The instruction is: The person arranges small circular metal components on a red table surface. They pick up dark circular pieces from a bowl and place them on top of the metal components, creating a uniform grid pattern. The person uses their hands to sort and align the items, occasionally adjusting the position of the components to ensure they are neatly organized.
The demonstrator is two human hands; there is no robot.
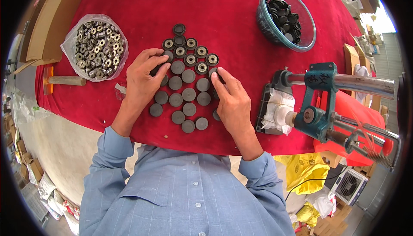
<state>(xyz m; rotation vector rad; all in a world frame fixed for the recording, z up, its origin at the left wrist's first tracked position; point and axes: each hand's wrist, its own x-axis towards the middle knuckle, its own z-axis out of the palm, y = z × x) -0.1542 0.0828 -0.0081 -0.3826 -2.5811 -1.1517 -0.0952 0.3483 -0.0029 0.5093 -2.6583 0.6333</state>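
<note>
Round black caps lie in a loose cluster on a red cloth (pixel 241 29). Toward the far side, several caps sit open side up with ring-shaped bearings (pixel 191 43) inside, and two caps (pixel 179 29) there show no bearing. Nearer me, several caps (pixel 188 94) lie with plain dark faces up. At the cluster's left edge my left hand (pixel 144 73) is closed, with dark caps (pixel 167 56) between thumb and fingers. My right hand (pixel 234 102) pinches a cap (pixel 212 72) at the right edge; its fingers partly cover that cap and others beside it.
A bag-lined bowl of bearings (pixel 99 49) stands at the far left, beside a hammer (pixel 66 80) and a cardboard box (pixel 56 21). A clear bowl of black caps (pixel 286 19) is at the far right. A green hand press (pixel 316 94) occupies the right side.
</note>
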